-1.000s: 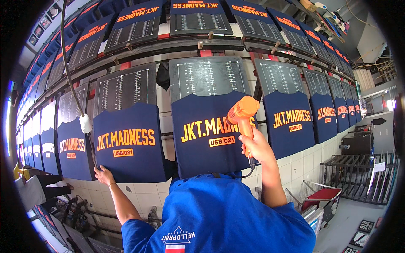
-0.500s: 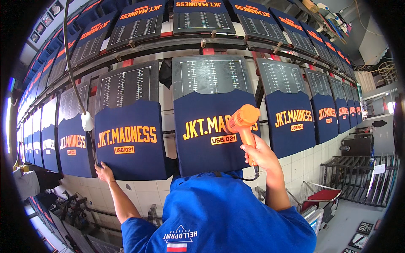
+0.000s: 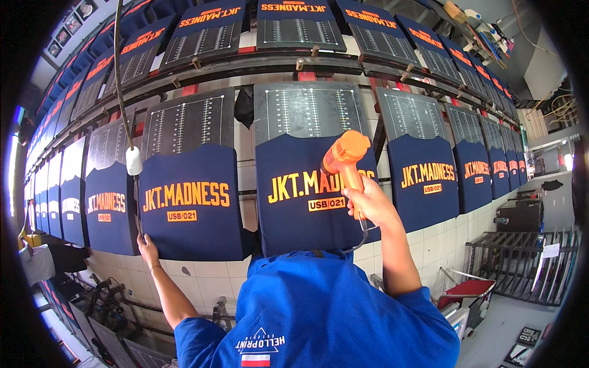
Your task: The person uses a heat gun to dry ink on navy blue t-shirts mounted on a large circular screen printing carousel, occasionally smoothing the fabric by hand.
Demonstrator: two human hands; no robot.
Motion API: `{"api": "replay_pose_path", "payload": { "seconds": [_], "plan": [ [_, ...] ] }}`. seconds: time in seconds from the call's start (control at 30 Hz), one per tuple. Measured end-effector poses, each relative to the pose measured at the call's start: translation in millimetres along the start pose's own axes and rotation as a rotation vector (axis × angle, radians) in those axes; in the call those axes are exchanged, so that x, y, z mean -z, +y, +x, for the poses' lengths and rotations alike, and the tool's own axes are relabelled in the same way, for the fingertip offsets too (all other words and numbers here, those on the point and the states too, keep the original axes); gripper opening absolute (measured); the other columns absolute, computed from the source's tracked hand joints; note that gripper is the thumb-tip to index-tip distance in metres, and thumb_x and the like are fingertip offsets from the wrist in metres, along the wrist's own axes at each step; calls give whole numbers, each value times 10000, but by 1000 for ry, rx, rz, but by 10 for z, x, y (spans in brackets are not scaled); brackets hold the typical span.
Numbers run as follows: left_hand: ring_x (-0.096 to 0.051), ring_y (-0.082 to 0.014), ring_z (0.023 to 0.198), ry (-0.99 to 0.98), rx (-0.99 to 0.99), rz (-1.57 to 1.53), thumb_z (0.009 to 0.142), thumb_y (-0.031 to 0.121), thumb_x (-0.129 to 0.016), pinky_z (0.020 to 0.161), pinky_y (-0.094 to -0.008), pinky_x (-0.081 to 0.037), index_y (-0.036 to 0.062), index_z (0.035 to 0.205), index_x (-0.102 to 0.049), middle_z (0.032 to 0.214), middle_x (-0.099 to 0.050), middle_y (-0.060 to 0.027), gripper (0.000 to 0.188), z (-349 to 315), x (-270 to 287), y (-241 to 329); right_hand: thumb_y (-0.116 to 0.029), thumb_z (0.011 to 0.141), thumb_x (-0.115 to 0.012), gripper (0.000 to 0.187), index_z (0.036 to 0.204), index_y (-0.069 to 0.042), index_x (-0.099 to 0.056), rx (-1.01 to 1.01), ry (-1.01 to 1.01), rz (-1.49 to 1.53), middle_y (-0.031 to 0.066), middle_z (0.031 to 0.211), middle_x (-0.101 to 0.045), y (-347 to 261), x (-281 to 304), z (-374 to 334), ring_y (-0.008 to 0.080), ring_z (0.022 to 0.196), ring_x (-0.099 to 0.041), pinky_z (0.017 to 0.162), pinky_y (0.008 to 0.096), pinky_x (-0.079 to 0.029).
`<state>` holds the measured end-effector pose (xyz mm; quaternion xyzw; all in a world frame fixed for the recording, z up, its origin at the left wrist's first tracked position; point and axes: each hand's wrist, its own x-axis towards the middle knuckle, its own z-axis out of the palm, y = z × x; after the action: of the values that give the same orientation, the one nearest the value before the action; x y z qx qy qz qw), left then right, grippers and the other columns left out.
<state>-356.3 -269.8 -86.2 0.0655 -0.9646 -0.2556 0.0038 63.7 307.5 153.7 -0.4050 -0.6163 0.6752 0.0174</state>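
Note:
An orange heat gun (image 3: 345,154) is in my right hand (image 3: 372,203), its fingers wrapped round the handle. The nozzle points left and down over a navy shirt (image 3: 288,227) with orange lettering, stretched on a dark board (image 3: 307,110); the gun covers part of the print. Down and to the left, my left hand (image 3: 148,250) is closed on a dark cable (image 3: 138,211) beside the neighbouring navy shirt (image 3: 190,236). That cable runs up to a white connector (image 3: 134,161) on a cord (image 3: 119,80) hanging from above. The heat gun's own lead drops behind my right wrist.
More boards with matching shirts run in a row to both sides, and a second row (image 3: 300,34) stands beyond the metal rail (image 3: 245,70). At the right are a black rack (image 3: 521,264) and a red folding chair (image 3: 469,287). Machinery (image 3: 110,300) sits low at the left.
My right hand has moved the heat gun up and slightly left, and its nozzle tilts more downward. The white connector has risen and shifted a little right; my left hand stays near the same place.

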Motion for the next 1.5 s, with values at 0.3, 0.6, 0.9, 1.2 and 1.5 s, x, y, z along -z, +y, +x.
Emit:
{"api": "replay_pose_path", "payload": {
  "seconds": [0.3, 0.6, 0.9, 1.2, 1.5],
  "plan": [
    [-536, -416, 1161, 31, 39, 177, 951, 535, -445, 976, -476, -416, 169, 1432, -392, 1291, -554, -234, 607, -205, -39, 177, -163, 915, -614, 369, 1215, -5, -468, -71, -94, -1, 32, 783, -546, 162, -80, -348, 105, 606, -576, 517, 262, -519],
    [-557, -427, 1110, 104, 13, 296, 954, 549, -414, 941, -498, -430, 182, 1434, -378, 1231, -587, -234, 605, -234, -52, 207, -110, 903, -602, 314, 1174, -8, -481, -29, -100, -9, 20, 807, -527, 24, -201, -124, 88, 640, -562, 535, 256, -521],
    [-529, -391, 1171, 86, -6, 289, 958, 536, -416, 987, -479, -397, 166, 1453, -349, 1316, -544, -208, 622, -232, -75, 108, -121, 906, -596, 285, 1144, -8, -486, -80, -134, -90, 30, 776, -537, -110, -194, -79, 97, 632, -564, 530, 259, -515],
    [-499, -370, 1219, 92, 6, 330, 959, 535, -418, 1020, -467, -366, 161, 1465, -332, 1362, -510, -200, 636, -229, -88, 179, -128, 899, -611, 319, 1160, 1, -481, 38, -144, 35, 31, 803, -544, -42, -337, 135, 91, 643, -566, 534, 259, -524],
    [-481, -377, 1240, 81, -18, 302, 957, 545, -410, 1040, -469, -346, 149, 1477, -316, 1378, -491, -211, 660, -245, -97, 161, -127, 900, -611, 316, 1165, -4, -491, -1, -159, 4, 20, 813, -539, 18, -326, -12, 88, 641, -559, 536, 261, -519]
  ]
}}
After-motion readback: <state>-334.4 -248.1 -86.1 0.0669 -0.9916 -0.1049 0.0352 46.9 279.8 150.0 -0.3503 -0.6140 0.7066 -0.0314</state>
